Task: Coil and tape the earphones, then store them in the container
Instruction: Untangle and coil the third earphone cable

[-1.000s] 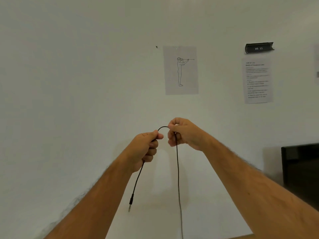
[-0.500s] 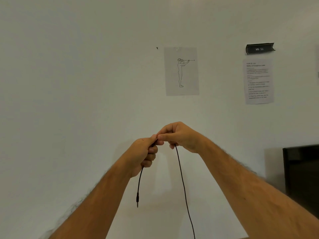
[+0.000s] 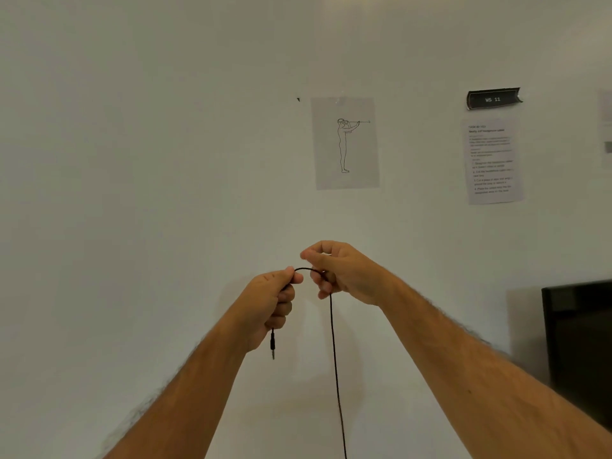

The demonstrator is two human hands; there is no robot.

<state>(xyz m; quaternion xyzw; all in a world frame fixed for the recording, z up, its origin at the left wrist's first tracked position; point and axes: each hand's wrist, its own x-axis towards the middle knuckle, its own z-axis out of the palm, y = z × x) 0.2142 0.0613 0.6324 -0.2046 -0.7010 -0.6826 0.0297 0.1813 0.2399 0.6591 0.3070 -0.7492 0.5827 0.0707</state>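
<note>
I hold a thin black earphone cable up in front of a white wall. My left hand is closed around the cable near its plug end, and the jack plug hangs just below that fist. A short arc of cable runs from my left thumb to my right hand, which pinches it. From the right hand the cable drops straight down and leaves the frame at the bottom. The earbuds, the tape and the container are out of view.
A sheet with a line drawing of a standing figure hangs on the wall, with a printed instruction sheet and a black "WS 11" label to its right. A dark screen or box stands at the right edge.
My hands, touching half a second ago, have parted a little, and a short arc of cable shows between them. The plug now hangs closer under my left fist.
</note>
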